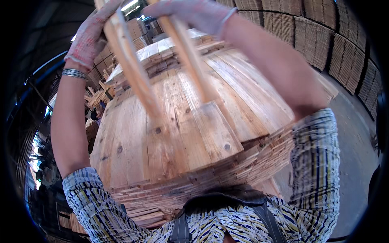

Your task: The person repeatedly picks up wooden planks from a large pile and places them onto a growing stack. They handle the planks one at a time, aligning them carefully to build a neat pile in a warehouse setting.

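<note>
Both my arms reach up and forward in work gloves stained red. My left hand (87, 42) closes round the upper part of a narrow wooden board (131, 65), which slants down toward the pile. Gripped in my right hand (198, 16) is a second narrow board (188, 56), smeared by motion. The upper ends of both boards pass out of the picture. Their lower ends are at or just over the top of a broad stack of planks (125, 150); I cannot tell whether they touch it. A short board (216, 129) lies on the stack's near right part.
Behind the stack is another layer of pale planks (162, 46). Tall stacks of boards (312, 40) line the right and far side, with grey floor (352, 137) in front. At the left are loose wood pieces (99, 95) and dark structures.
</note>
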Tool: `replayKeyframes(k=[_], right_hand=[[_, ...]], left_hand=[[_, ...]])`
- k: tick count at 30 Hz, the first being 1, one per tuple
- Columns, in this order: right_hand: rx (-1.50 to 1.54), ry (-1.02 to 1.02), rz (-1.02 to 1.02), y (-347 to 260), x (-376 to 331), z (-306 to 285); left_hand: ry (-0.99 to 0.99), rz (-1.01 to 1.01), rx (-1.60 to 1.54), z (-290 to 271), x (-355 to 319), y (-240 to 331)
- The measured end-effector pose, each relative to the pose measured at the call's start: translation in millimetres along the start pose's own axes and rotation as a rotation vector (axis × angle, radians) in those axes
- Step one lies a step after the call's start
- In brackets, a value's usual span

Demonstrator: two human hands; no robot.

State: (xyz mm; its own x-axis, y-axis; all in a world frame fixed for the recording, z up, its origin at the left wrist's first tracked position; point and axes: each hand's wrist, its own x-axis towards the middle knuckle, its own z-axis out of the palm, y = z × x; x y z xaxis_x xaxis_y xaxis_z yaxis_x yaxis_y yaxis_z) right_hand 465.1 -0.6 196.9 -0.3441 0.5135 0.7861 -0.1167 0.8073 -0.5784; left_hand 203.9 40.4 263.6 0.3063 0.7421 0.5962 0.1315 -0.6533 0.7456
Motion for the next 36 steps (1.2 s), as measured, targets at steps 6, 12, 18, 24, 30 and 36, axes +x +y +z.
replayKeyframes(k=[6, 12, 18, 24, 30, 36], right_hand=[[-1.048, -0.123, 0.276, -9, -34, -108], [-0.879, -0.502, 0.793, 10, -116, -139], [-0.785, -0.69, 1.193, 39, -111, -116], [-1.021, -0.784, 0.897, 67, -136, -146], [-1.136, -0.779, 0.936, 60, -95, -140], [-0.786, -0.962, 1.045, 136, -77, -160]], left_hand=[[0.084, -0.16, 0.606, -109, -21, 8], [-0.35, -0.275, 1.261, -51, -12, -77], [-0.712, -0.447, 1.289, -30, -23, -211], [-0.733, -0.441, 1.182, -10, -6, -222], [-0.696, -0.427, 1.111, -4, -8, -216], [-0.509, -0.379, 1.182, -5, -27, -225]])
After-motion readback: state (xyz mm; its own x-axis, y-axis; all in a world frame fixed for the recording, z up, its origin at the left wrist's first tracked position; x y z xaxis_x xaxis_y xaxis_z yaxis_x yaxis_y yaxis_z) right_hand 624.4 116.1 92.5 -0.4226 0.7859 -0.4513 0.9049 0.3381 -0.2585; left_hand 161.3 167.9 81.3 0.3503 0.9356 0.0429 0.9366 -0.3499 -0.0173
